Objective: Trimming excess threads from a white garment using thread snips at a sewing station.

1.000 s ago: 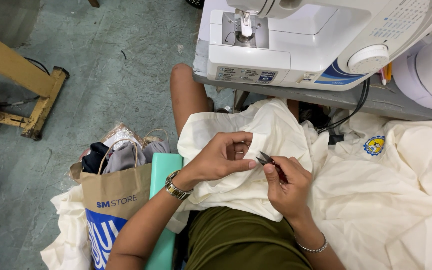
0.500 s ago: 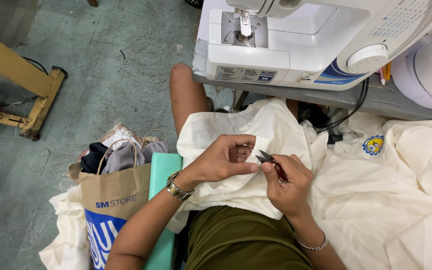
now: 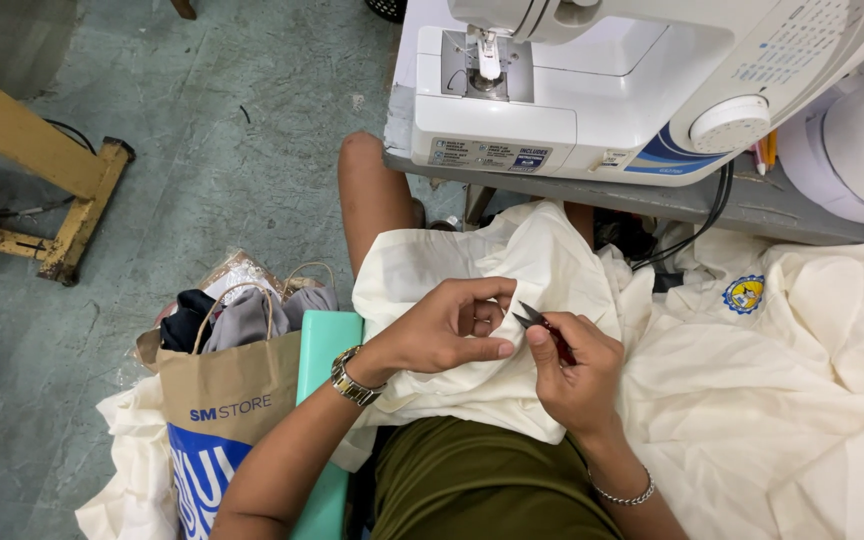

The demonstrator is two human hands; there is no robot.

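Cream-white fabric (image 3: 512,260) lies over my lap. My left hand (image 3: 447,330), with a watch at the wrist, pinches a fold of that fabric between thumb and fingers. My right hand (image 3: 577,370), with a chain bracelet at the wrist, grips small dark thread snips (image 3: 535,322) whose tips point at the fold right by my left fingers. The two hands nearly touch. More of the same fabric spreads to the right and carries a round yellow and blue patch (image 3: 743,294).
A white sewing machine (image 3: 592,90) stands on a grey table edge ahead, a black cable hanging below it. A brown and blue paper bag (image 3: 227,400) with clothes stands on the floor at left, next to a teal seat (image 3: 324,345). A wooden frame (image 3: 32,150) sits far left.
My left fingers have shifted slightly along the fold, and the snips have edged closer to them. Everything else stays as it was.
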